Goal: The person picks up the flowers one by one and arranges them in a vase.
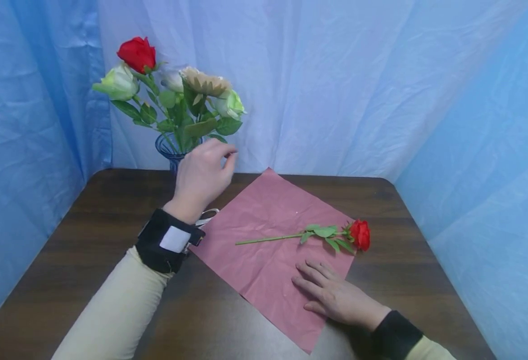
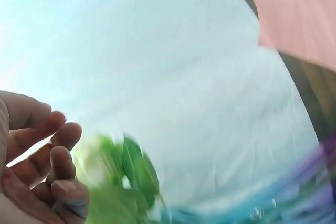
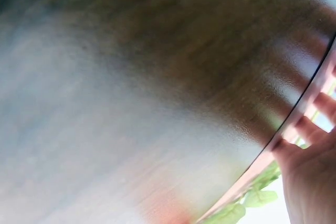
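My left hand [image 1: 206,172] is raised in front of the blue glass vase [image 1: 164,145], fingers loosely bent. Nothing shows between the fingers of that hand [image 2: 44,166] in the left wrist view. Flat on the table lies a square of pink wrapping paper [image 1: 264,270], one corner toward the back edge. A single artificial red rose [image 1: 360,235] lies across it, stem to the left and bloom past the paper's right edge. With fingers spread, my right hand [image 1: 336,297] rests on the paper's lower right side, below the rose.
In the vase stand a red rose [image 1: 138,54], pale green-white roses [image 1: 119,82] and a beige bloom [image 1: 206,82] with leaves. A white loop [image 1: 208,214] pokes out by the left wrist. Blue curtains [image 1: 336,90] hang around the dark wooden table [image 1: 408,280].
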A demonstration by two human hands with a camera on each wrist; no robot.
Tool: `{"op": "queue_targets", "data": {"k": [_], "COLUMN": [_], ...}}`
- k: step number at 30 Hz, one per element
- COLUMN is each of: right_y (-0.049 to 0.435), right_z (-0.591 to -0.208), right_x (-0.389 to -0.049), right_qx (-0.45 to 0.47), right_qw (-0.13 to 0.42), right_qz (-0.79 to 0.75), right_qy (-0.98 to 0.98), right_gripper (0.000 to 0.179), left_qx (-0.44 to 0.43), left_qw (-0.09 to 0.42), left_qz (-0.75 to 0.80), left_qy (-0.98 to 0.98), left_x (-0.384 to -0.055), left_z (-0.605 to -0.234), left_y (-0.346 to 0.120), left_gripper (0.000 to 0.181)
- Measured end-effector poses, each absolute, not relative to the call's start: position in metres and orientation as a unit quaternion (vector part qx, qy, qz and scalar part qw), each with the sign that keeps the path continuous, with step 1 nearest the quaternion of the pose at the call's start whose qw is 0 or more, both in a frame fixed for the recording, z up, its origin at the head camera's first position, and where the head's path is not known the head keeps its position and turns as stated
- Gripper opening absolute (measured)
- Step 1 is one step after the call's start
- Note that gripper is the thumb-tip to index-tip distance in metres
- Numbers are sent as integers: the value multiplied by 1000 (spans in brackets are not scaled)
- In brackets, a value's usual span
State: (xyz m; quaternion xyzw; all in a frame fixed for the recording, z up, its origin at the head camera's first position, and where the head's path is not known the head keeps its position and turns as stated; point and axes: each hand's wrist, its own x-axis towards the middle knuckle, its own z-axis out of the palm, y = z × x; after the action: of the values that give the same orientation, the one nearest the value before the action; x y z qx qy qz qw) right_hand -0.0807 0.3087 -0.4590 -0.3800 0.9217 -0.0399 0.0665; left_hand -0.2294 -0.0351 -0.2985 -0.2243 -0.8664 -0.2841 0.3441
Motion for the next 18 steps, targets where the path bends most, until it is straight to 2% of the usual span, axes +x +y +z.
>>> {"op": "queue_targets", "data": {"k": [5, 11, 18], "right_y": [309, 309, 309], "right_z": [-459, -459, -459], "right_x": [-81, -81, -82], "right_qx": [-382, -369, -381], "right_qw": [65, 87, 64], "right_qz": [-38, -41, -33], "right_qy": [921, 925, 922], "right_gripper": [67, 67, 67], "left_qx": [-279, -305, -315], "left_qw": [314, 258, 142], "left_qz": [-270, -245, -212], "left_qy": [-866, -884, -914], "left_x": [-226, -224, -226], "left_z": [-310, -334, -364], "left_y": [-8, 17, 38], "left_gripper": [16, 14, 14]}}
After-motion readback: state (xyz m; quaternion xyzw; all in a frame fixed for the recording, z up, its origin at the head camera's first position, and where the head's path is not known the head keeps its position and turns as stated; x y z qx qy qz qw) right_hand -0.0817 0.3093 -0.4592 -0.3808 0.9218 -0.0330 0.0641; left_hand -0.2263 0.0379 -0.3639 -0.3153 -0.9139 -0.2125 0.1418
